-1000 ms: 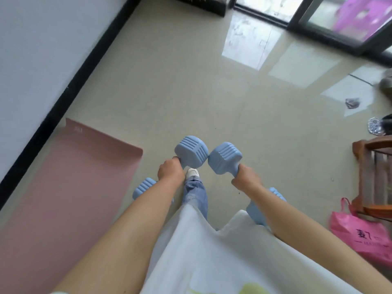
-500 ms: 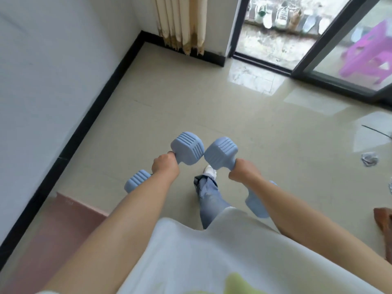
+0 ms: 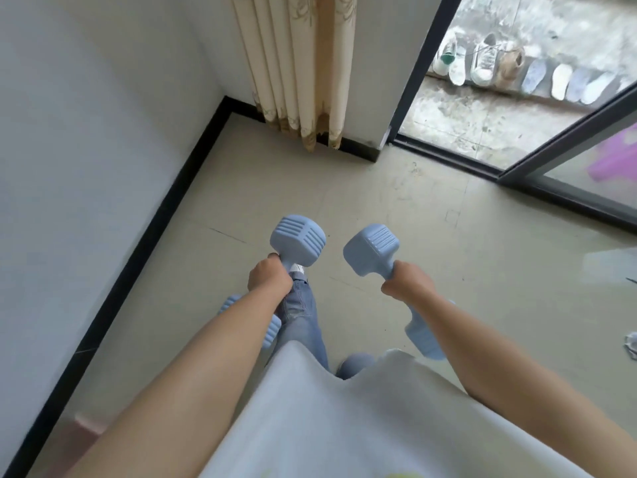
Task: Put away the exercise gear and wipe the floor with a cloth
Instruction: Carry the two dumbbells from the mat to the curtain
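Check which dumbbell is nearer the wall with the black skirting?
The left hand's dumbbell; the right hand's dumbbell is carried further toward the glass door.

A white wall (image 3: 86, 139) ran along nine o'clock, edged by a black skirting (image 3: 179, 198) above the pale tiled floor (image 3: 448, 236). A cream curtain (image 3: 303, 63) hung in the corner at twelve. At one to two o'clock a dark-framed glass door (image 3: 565, 132) stood open, daylight falling on shoes (image 3: 482, 60) lined up outside.
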`<move>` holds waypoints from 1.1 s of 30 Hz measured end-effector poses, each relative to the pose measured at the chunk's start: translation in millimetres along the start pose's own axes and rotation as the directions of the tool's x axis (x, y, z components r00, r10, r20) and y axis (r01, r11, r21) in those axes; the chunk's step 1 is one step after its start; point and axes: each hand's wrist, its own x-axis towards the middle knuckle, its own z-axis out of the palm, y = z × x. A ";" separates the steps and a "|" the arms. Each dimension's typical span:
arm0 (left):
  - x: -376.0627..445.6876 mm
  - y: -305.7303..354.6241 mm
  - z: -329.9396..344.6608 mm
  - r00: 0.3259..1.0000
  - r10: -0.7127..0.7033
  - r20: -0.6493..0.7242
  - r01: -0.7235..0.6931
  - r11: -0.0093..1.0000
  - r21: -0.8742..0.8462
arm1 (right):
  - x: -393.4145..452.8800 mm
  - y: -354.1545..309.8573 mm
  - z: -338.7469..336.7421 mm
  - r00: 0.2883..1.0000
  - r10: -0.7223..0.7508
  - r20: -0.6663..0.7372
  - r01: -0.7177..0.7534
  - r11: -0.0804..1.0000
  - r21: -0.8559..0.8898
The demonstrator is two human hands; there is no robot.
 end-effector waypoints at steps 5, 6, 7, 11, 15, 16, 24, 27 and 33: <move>105.9 43.0 -51.8 0.999 0.005 0.034 -0.007 0.999 0.045 | 79.7 -41.6 -55.2 0.998 0.067 0.010 -0.067 0.998 0.021; 122.6 51.7 -59.4 0.999 0.005 0.037 -0.008 0.998 0.064 | 93.9 -47.5 -65.1 0.997 0.070 0.010 -0.070 0.997 0.020; 138.7 60.5 -65.9 0.999 0.005 0.043 -0.009 0.996 0.089 | 108.3 -52.1 -73.4 0.997 0.073 0.010 -0.073 0.997 0.019; 203.3 96.2 -81.1 0.995 0.020 0.094 -0.037 0.983 0.181 | 170.0 -64.1 -99.8 0.997 0.080 0.021 -0.081 0.996 0.032; 267.8 127.6 -74.5 0.992 0.036 0.121 -0.066 0.965 0.254 | 241.1 -65.7 -111.4 0.995 0.092 0.036 -0.094 0.994 0.057; 288.3 134.7 -67.4 0.992 0.041 0.119 -0.072 0.962 0.263 | 262.6 -63.9 -109.1 0.995 0.094 0.027 -0.095 0.993 0.065; 470.0 160.2 44.2 0.985 0.095 0.143 -0.135 0.942 0.306 | 458.9 -51.5 -36.7 0.991 0.132 -0.034 -0.132 0.991 0.024; 539.1 156.5 96.5 0.981 0.095 0.167 -0.145 0.935 0.325 | 536.5 -50.8 2.7 0.991 0.128 -0.039 -0.128 0.992 0.001; 657.1 148.1 166.1 0.954 0.225 0.199 -0.287 0.877 0.385 | 668.9 -42.5 41.0 0.995 0.052 -0.084 -0.058 0.995 -0.077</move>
